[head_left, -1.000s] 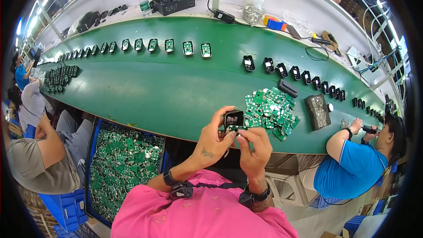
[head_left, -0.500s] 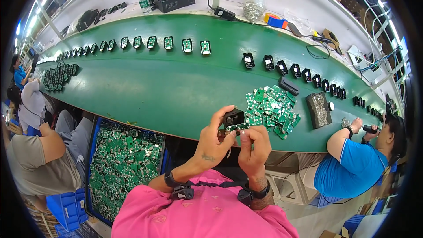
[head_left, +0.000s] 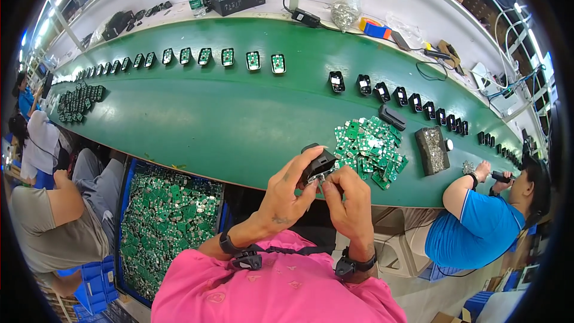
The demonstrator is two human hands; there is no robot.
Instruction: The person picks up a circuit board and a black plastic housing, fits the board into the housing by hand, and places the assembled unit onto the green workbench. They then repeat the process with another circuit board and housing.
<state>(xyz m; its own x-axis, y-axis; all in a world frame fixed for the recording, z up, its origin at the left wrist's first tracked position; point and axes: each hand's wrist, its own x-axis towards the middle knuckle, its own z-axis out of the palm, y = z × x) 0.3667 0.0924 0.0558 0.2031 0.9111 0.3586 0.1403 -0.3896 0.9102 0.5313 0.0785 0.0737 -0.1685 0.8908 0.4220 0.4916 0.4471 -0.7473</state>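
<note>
My left hand (head_left: 287,188) is closed around a black plastic housing (head_left: 321,162), held tilted just above the table's near edge. At the housing's near side a small circuit board (head_left: 320,178) shows only in part between my fingers. My right hand (head_left: 348,198) is closed too, thumb and forefinger pinching at that board's edge, its other fingers curled. Right beyond my hands, a loose heap of green circuit boards (head_left: 371,148) lies on the green table (head_left: 257,125).
Housings with green boards (head_left: 228,57) run in a row to the left; other black housings (head_left: 401,96) stand to the right. A dark block (head_left: 432,151) lies beyond the heap. A blue bin of boards (head_left: 170,227) is at my left. A co-worker in blue (head_left: 484,227) sits at right.
The black housing has turned in my left hand and its board shows less green. My right hand has shifted slightly right, its fingers still at the board.
</note>
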